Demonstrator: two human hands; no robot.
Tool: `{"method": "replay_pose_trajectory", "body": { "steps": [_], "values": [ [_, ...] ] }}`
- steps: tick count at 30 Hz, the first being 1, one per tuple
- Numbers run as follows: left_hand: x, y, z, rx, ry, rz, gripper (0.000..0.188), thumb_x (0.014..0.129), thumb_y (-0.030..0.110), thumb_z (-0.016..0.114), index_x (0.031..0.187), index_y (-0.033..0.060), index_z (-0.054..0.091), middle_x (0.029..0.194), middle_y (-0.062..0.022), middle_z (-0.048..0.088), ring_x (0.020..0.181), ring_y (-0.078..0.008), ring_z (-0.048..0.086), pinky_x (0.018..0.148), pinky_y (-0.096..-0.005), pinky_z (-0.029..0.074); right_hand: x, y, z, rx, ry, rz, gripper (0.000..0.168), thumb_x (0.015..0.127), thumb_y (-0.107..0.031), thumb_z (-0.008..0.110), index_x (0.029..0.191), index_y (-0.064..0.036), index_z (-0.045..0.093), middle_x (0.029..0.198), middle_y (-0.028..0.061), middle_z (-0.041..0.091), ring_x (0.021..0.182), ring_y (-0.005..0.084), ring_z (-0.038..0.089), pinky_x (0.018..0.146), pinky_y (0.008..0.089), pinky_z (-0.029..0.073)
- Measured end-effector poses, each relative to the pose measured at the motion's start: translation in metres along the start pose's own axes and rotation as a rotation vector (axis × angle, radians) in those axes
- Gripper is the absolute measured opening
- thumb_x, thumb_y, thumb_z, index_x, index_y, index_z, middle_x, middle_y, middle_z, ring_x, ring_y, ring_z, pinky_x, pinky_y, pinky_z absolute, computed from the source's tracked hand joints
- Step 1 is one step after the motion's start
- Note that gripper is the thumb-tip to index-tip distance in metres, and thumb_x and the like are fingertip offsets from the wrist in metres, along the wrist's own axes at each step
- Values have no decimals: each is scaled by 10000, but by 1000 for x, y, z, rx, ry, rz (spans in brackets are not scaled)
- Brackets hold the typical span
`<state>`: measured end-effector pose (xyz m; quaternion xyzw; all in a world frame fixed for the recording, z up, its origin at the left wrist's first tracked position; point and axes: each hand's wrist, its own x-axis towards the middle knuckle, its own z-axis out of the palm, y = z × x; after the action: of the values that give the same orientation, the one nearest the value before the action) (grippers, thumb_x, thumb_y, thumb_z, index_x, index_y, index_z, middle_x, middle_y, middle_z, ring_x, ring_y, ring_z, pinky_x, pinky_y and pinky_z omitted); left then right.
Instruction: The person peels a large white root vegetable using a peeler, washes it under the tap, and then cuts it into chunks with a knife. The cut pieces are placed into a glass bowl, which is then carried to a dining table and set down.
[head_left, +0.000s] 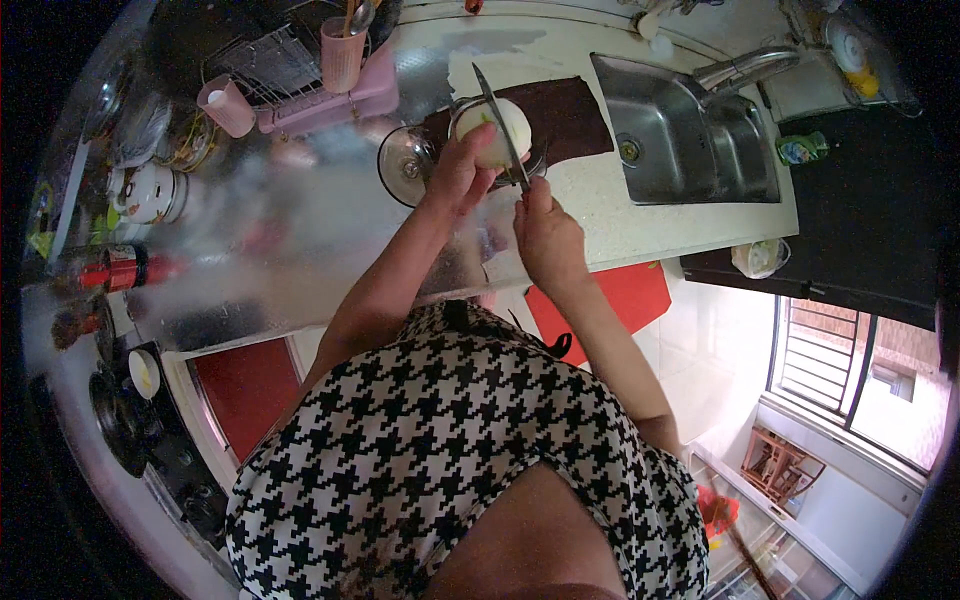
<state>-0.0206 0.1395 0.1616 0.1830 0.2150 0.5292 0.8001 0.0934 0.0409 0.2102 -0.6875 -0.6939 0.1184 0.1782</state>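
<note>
My left hand (460, 166) holds a large, round, pale vegetable or fruit (512, 120) with a small green mark, above the counter. In my right hand (551, 231) is the handle of a long knife (491, 100). The blade lies across the front of the pale piece, pointing away from me, and whether it cuts in cannot be told. Beneath the piece, a bowl (538, 166) is partly hidden by it and my hands. A round glass lid or dish (396, 161) sits just left of the bowl. A dark cloth (581, 120) lies under and to the right of the bowl.
At the right is a steel double sink (660, 161) with a faucet (750, 64). A pink rack tray (375, 94) and pink utensil cup (341, 64) stand at the back left. A white enamel pot (150, 195) is on the far left. The counter edge runs close before my body.
</note>
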Motion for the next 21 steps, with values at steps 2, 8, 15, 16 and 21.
{"method": "replay_pose_trajectory", "body": {
  "steps": [2, 8, 15, 16, 21],
  "values": [
    [-3, 1, -1, -85, -14, -79, 459, 773, 210, 623, 1152, 31, 437, 1063, -90, 537, 969, -231, 546, 864, -400, 464, -1, -1, 9, 18, 6, 16, 252, 848, -157, 512, 1037, -57, 379, 793, 194, 601, 682, 396, 583, 560, 466, 464],
    [-1, -2, -12, -37, -45, 20, 455, 764, 154, 624, 1162, 44, 435, 1055, -93, 531, 972, -229, 541, 858, -392, 461, -9, -17, -30, 58, -1, -16, 317, 847, -146, 526, 1129, -76, 400, 826, 161, 619, 700, 369, 597, 580, 445, 477],
    [5, 1, 11, 262, -114, 170, 590, 673, 78, 685, 1194, 75, 406, 1049, -73, 498, 973, -177, 503, 851, -323, 446, -18, -4, -60, 93, 31, 17, 312, 871, -208, 488, 1148, -92, 404, 891, 163, 618, 712, 352, 609, 601, 439, 483],
    [7, 1, 12, 323, -121, 197, 603, 664, 88, 696, 1193, 75, 406, 1042, -71, 497, 970, -175, 502, 849, -319, 445, -20, -3, -63, 76, 35, 20, 297, 872, -192, 494, 1136, -86, 412, 854, 163, 617, 697, 354, 605, 588, 435, 477],
    [8, 5, 13, 552, -126, 219, 658, 625, 151, 744, 1190, 81, 413, 1038, -69, 495, 952, -176, 506, 822, -316, 454, -21, 9, -69, 39, 67, -5, 254, 874, -163, 505, 1100, -73, 434, 756, 171, 606, 635, 366, 585, 552, 426, 461]
  ]
}}
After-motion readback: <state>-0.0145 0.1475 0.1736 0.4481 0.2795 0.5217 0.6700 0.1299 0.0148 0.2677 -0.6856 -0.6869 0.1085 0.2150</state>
